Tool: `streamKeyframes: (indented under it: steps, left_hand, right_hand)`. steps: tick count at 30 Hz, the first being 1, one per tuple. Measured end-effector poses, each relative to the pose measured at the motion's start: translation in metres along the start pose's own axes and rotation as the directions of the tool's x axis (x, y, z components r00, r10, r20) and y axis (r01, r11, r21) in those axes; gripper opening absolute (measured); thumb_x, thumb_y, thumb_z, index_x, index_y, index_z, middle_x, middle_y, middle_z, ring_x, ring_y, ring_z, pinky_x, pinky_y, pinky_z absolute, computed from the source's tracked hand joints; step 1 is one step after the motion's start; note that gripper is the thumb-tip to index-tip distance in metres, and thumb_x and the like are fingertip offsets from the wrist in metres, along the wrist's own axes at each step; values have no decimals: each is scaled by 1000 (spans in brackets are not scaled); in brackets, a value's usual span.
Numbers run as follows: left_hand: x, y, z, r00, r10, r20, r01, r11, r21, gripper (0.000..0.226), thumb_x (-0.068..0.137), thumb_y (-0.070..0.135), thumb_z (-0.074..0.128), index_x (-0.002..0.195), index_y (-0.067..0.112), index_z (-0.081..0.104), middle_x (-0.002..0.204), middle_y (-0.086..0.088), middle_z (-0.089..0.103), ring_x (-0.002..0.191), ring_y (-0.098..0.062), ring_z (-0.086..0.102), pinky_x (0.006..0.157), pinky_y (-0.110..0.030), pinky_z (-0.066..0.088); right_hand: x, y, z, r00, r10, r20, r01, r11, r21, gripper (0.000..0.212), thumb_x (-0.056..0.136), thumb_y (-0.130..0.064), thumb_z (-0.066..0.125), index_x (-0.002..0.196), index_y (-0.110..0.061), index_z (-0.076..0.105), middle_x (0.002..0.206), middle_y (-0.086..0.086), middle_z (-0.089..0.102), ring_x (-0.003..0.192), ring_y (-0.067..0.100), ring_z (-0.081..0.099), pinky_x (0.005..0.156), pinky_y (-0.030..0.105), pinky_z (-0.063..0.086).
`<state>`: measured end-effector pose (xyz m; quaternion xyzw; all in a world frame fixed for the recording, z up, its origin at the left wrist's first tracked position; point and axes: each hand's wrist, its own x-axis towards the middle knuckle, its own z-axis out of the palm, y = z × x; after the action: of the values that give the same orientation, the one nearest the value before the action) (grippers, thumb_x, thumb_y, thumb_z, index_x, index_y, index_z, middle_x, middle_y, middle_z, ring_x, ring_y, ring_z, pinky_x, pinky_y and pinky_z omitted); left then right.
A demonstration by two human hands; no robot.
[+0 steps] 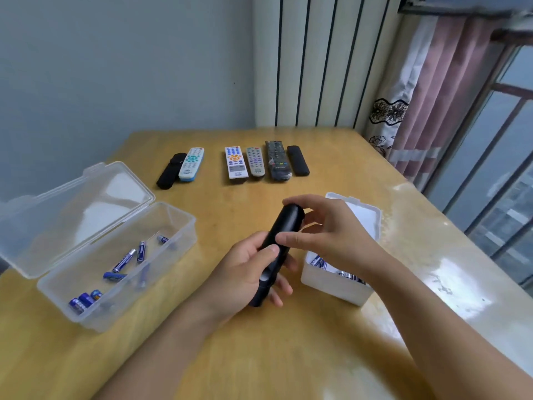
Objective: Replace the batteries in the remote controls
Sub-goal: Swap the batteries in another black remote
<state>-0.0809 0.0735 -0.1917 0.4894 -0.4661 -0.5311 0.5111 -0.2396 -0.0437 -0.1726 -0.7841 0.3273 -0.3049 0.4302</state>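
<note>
A black remote (284, 226) is held above the middle of the wooden table (230, 356), back side up. My left hand (245, 275) grips its lower half, thumb pressed on the back. My right hand (326, 229) holds the upper end, thumb on one side and fingers curled over the top. Loose blue batteries (127, 259) lie in the open clear box (178, 226) on the left. The white box (331, 287) on the right holds more batteries (323, 262), partly hidden by my right wrist.
Several remotes lie in a row at the far side: a black one (170, 174), a white and blue one (191, 164), a white one (236, 162), a grey one (255, 161), a dark one (277, 160) and a small black one (297, 160). A curtain (432, 96) hangs at right.
</note>
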Motion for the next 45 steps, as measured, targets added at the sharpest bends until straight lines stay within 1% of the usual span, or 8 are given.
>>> streamKeyframes:
  steps: [7,12,18,25,34,38,41,45]
  left_hand:
    - [-2,-1,2,1000,1,-12,-1,999,48,23,108,18,45,124,9,59,91,-9,69,59,-19,58,48,-27,49]
    - [4,-6,-6,978,56,-202,-36,994,99,16,96,12,68,110,5,67,89,-14,76,65,-17,68,53,-25,54]
    - [-1,-6,0,999,22,24,-22,1000,9,25,108,18,47,128,14,62,98,-12,73,69,-23,68,59,-29,55]
    - [-2,-11,6,993,103,-55,-94,985,147,19,109,19,43,115,13,60,83,-2,65,53,-13,51,46,-24,42]
    - [6,-18,4,987,82,-138,-57,982,181,15,105,32,52,111,26,65,70,-4,62,46,-16,45,40,-25,38]
    - [12,-16,1,955,-116,-273,106,993,-50,41,101,54,48,112,18,62,68,-4,58,47,-13,47,39,-24,36]
    - [14,-12,-9,913,-196,-357,119,967,-226,48,105,54,38,113,14,64,63,-7,62,45,-15,51,37,-23,39]
    - [14,-10,-14,903,-200,-380,73,943,-324,32,109,35,40,117,15,64,66,-9,66,46,-16,54,37,-25,41]
  right_hand:
    - [0,-3,2,997,36,-63,-32,998,63,59,62,-30,95,115,-27,70,96,-1,73,80,12,73,71,22,56]
    - [2,-2,-8,986,61,-153,-37,988,152,43,67,-24,90,106,-19,72,92,1,68,67,16,70,62,22,55]
    - [0,-8,-3,997,16,-74,-8,994,108,77,49,-42,92,120,-21,69,100,4,74,84,23,74,76,34,61]
    - [-2,-11,2,994,5,-107,1,998,57,62,59,-19,95,117,-16,72,93,3,75,80,20,74,78,37,62]
    - [-2,-10,3,979,-37,-200,11,992,-128,40,69,-31,91,100,-15,70,90,-5,73,89,9,70,75,35,60]
    - [1,-7,-7,970,-68,-235,68,998,-11,24,80,-14,84,82,-8,60,76,-7,67,68,1,62,57,17,47]
    - [-1,-11,-14,988,-102,-118,117,985,127,19,81,-16,81,84,-10,63,71,-4,67,62,9,62,57,22,50]
    - [-9,-18,2,939,-332,-90,316,935,-160,16,80,-11,84,85,-15,69,81,-5,72,75,12,71,68,27,57]
